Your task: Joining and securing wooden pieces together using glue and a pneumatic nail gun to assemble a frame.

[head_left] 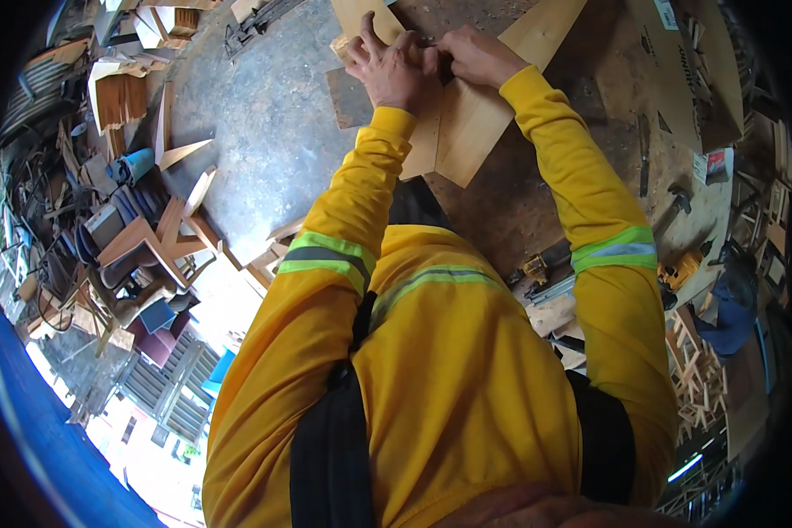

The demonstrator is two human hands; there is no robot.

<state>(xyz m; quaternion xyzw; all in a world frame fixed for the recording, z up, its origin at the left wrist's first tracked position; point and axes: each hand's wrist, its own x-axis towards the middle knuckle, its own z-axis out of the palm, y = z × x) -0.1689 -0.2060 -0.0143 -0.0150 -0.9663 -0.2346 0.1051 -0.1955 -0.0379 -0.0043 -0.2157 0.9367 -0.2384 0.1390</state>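
Two pale wooden boards (472, 123) lie at an angle to each other at the top of the head view, their lower ends side by side. My left hand (392, 70) rests over the left board, its fingers bent and spread apart, one of them raised. Close to its fingertips, my right hand (480, 55) is closed, with fingers curled at the meeting of the boards. A small dark thing shows between the two hands, too hidden to name. Under the left board's edge sits a flat brownish piece (349, 99).
A hammer (675, 204) lies at right, near a yellow power tool (680, 270) and another yellow-black tool (535, 267). A large cardboard sheet (664, 70) stands at upper right. Wood offcuts (120, 97) and piled chairs (141, 246) crowd the left beside the concrete floor (264, 114).
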